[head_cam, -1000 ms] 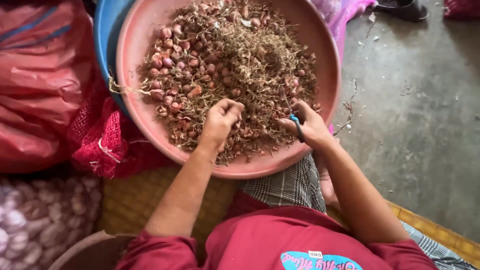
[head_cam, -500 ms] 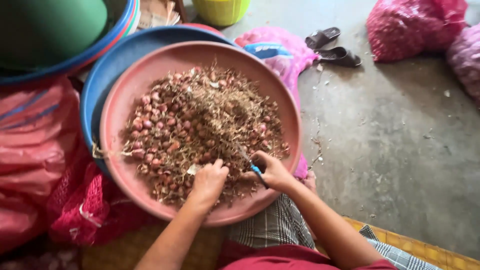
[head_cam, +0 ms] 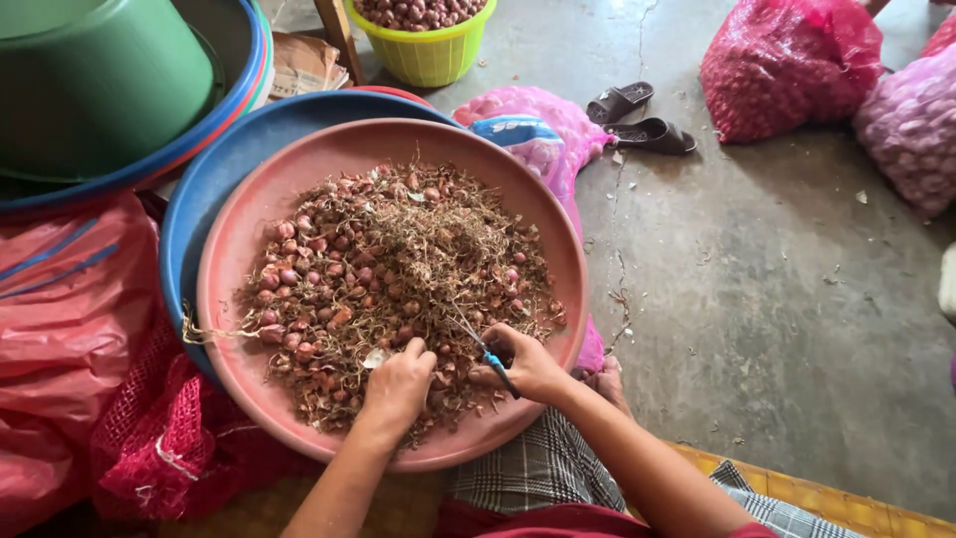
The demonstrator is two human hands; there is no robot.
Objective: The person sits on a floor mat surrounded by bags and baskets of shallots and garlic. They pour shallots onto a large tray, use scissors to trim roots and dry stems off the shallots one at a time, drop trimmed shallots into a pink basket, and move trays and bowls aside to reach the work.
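Now both hands (head_cam: 398, 384) sit lower in the basin (head_cam: 239, 269), seemingly.

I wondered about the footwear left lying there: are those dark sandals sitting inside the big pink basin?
No, the dark sandals lie on the bare concrete floor, well apart from the pink basin of small shallots.

Around the edges I can see a big green tub (head_cam: 95, 80), a yellow basket (head_cam: 426, 52) full of little onions, a pair of dark sandals (head_cam: 637, 118) on the grey floor (head_cam: 777, 329), and red net sacks (head_cam: 787, 65) lying near the far corner.
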